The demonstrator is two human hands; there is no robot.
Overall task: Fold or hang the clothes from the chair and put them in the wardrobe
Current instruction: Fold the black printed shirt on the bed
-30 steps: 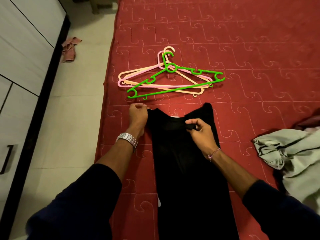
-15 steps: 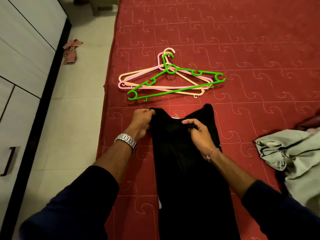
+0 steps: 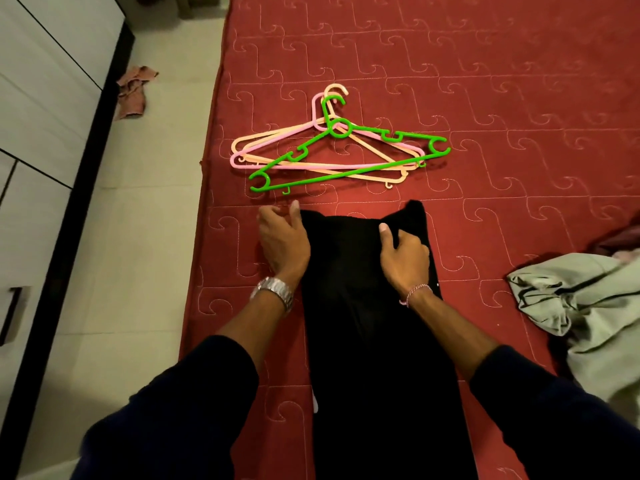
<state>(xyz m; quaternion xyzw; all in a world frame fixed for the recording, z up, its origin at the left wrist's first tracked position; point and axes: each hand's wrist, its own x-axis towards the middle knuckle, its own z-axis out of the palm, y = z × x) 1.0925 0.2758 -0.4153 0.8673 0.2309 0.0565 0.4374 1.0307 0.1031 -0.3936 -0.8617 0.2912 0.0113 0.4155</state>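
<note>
A long black garment (image 3: 363, 323) lies flat on the red quilted bed (image 3: 485, 81), running from below the hangers toward me. My left hand (image 3: 284, 244) hovers at its top left corner with fingers spread, holding nothing. My right hand (image 3: 405, 258) rests on the garment's upper right part, its fingers curled into the cloth. Just beyond the garment lie a green hanger (image 3: 341, 128), a pink hanger (image 3: 239, 161) and a peach hanger (image 3: 398, 176), overlapping in one pile.
A crumpled pale grey-green garment (image 3: 588, 299) lies on the bed at the right, with a dark red cloth (image 3: 620, 240) behind it. The white wardrobe (image 3: 41, 81) with black trim stands at the left across a strip of tiled floor. A pink rag (image 3: 133, 91) lies on that floor.
My left hand has let go of the garment's top left corner and opened. My right hand shifted from pinching the top edge to lying on the cloth. The top edge now lies flatter.
</note>
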